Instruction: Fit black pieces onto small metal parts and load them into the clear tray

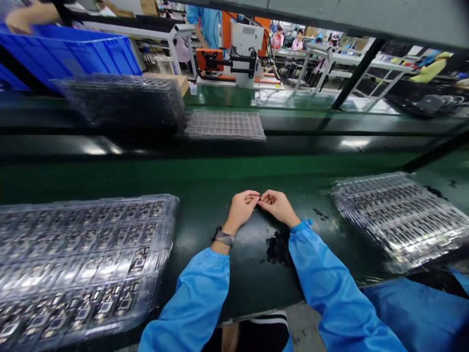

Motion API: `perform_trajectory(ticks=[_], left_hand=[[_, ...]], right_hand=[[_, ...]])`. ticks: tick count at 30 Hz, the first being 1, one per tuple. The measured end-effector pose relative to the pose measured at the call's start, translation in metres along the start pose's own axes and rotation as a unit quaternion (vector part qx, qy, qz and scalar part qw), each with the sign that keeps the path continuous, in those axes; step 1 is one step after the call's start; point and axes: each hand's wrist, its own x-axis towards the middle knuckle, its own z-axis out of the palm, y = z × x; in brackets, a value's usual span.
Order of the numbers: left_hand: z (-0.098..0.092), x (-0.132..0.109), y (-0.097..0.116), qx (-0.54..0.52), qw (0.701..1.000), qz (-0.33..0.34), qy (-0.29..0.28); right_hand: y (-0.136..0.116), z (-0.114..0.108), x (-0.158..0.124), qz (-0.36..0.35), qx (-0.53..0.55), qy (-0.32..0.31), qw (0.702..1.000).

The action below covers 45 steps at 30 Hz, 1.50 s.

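My left hand [242,207] and my right hand [277,205] meet fingertip to fingertip over the dark green bench [205,215]. Both are curled in a pinch around something tiny and dark between them that I cannot make out. A small pile of black parts [277,247] lies on the bench just under my right forearm. A few more black bits [319,213] lie to the right of my right hand. A watch [223,237] is on my left wrist, and both arms wear blue sleeves.
A clear plastic tray stack [80,264] with small components lies at the left, and another stack [401,217] at the right. Beyond the bench are dark tray stacks [124,100], a clear tray [224,125], a blue bin [73,54], a machine [234,54] and other people at the back.
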Motion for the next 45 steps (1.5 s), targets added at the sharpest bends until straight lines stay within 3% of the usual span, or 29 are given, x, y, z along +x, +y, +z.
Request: perform_trajectory(ticks=[21, 45], left_hand=[[0.0007, 0.0005, -0.0005, 0.012, 1.000, 0.024, -0.006], [0.0003, 0.0035, -0.0018, -0.010, 1.000, -0.002, 0.012]], right_hand=[[0.0025, 0.0006, 0.0002, -0.013, -0.011, 0.011, 1.000], [-0.0016, -0.0014, 0.0005, 0.000, -0.011, -0.003, 1.000]])
